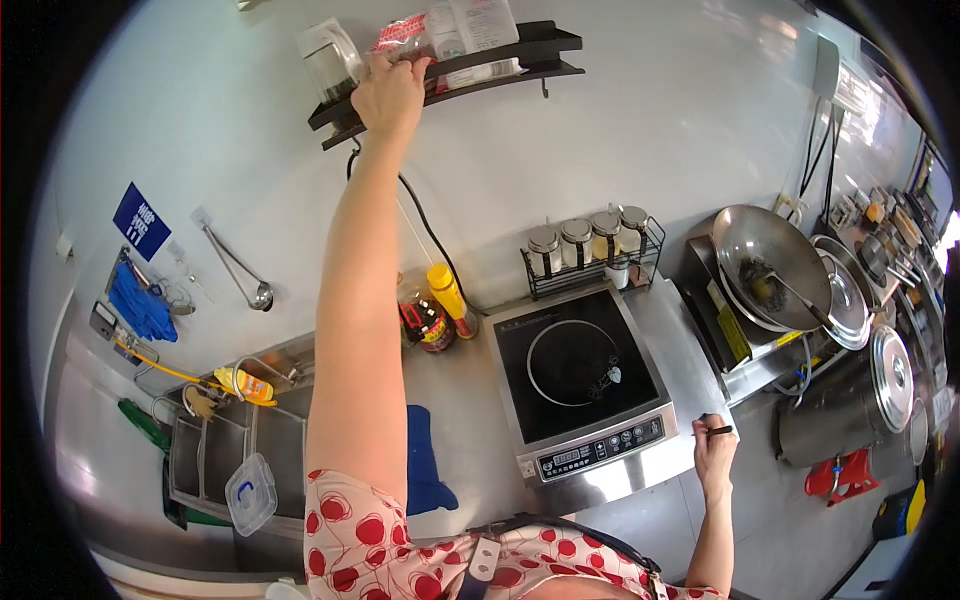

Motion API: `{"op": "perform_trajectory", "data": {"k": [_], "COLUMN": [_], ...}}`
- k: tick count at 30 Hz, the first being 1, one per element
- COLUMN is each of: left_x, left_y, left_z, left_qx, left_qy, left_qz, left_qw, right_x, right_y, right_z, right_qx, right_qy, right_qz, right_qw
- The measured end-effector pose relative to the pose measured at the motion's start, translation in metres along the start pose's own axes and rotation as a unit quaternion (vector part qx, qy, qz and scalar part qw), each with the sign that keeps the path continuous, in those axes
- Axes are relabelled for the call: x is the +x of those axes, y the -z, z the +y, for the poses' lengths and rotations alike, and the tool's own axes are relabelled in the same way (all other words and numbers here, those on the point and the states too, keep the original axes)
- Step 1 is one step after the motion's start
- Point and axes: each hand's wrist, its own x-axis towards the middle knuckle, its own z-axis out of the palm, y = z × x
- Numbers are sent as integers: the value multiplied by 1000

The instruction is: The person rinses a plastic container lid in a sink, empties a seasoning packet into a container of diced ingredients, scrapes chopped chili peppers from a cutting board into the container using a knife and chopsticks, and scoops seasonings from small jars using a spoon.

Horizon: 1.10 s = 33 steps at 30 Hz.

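Observation:
My left hand [390, 95] is raised to the black wall shelf [545, 48], its fingers bent over the front lip against a clear plastic packet with red print [403, 36]. The fingertips are partly hidden, so what they grip does not show. Beside it stand a clear pouch with dark contents [330, 65] and a white packet [475, 25]. My right hand [713, 455] is closed at the right edge of the steel counter, around a short black stick-like thing [719, 431] that I cannot identify. Left of that hand sits an induction cooker [585, 375] with nothing on its plate.
Seasoning jars [577, 245] stand in a wire rack behind the cooker. A wok [765, 265] and a large steel pot [835, 425] are on the right. Yellow-capped bottle [447, 290], blue cloth [428, 465] and sink [280, 440] lie left. A ladle [262, 296] hangs on the wall.

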Motion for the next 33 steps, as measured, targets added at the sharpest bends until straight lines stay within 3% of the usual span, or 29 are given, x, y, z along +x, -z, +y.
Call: {"op": "perform_trajectory", "data": {"k": [3,4,6,7,8,10,11,12,13,14,15,17,18,20,21,22,23,24,27,29,31,33], "left_x": [2,2,-8,-11,-23,-62,-90,-123,-160,-208,-253,-341,-386,-485,-523,-553,-570,-582,-603,-606,-608,-606], "left_y": [1,4,30,16,35,67,82,97,103,126,155,208,227,244,259,275,291,302,329,335,346,361], "left_z": [-5,-9,6,3,17,44,56,64,72,82,86,77,67,39,25,18,12,10,19,34,60,98], "left_qx": [44,12,-13,-81,-177,-299,-320,-411,-463,-512,-592,-622,-554,-544,-527,-434,-367,-331,-268,-243,-243,-283], "left_qy": [-70,-78,-68,-96,-64,-100,-146,-144,-255,-300,-273,-397,-452,-577,-574,-472,-248,-232,-347,-436,-500,-464], "left_qz": [32,19,28,74,59,146,139,-9,-29,-85,-368,-515,-606,-577,-608,-764,-897,-914,-894,-858,-824,-839], "left_qw": [996,997,997,989,980,938,926,900,848,800,663,437,347,195,148,74,-14,-41,-98,-117,-111,-39], "right_x": [-10,-16,-35,-47,-61,-97,-120,-142,-165,-190,-216,-268,-292,-347,-373,-402,-431,-460,-537,-602,-647,-699], "right_y": [18,23,25,28,34,51,54,60,64,72,78,96,105,121,130,136,146,154,185,201,223,240], "right_z": [-3,-3,0,4,3,-14,-15,-22,-23,-29,-38,-57,-70,-86,-97,-103,-108,-114,-142,-147,-167,-171], "right_qx": [38,11,109,137,100,138,178,152,185,233,283,336,356,415,440,460,476,486,450,332,240,126], "right_qy": [-54,-17,-35,-53,-46,-113,-166,-165,-179,-205,-226,-278,-288,-284,-284,-271,-253,-217,-153,-155,-162,-206], "right_qz": [40,78,155,187,222,258,274,312,345,367,387,427,455,500,518,539,557,585,679,730,774,770], "right_qw": [997,997,981,971,969,950,930,923,903,877,848,792,764,705,677,651,631,612,560,577,562,591]}}
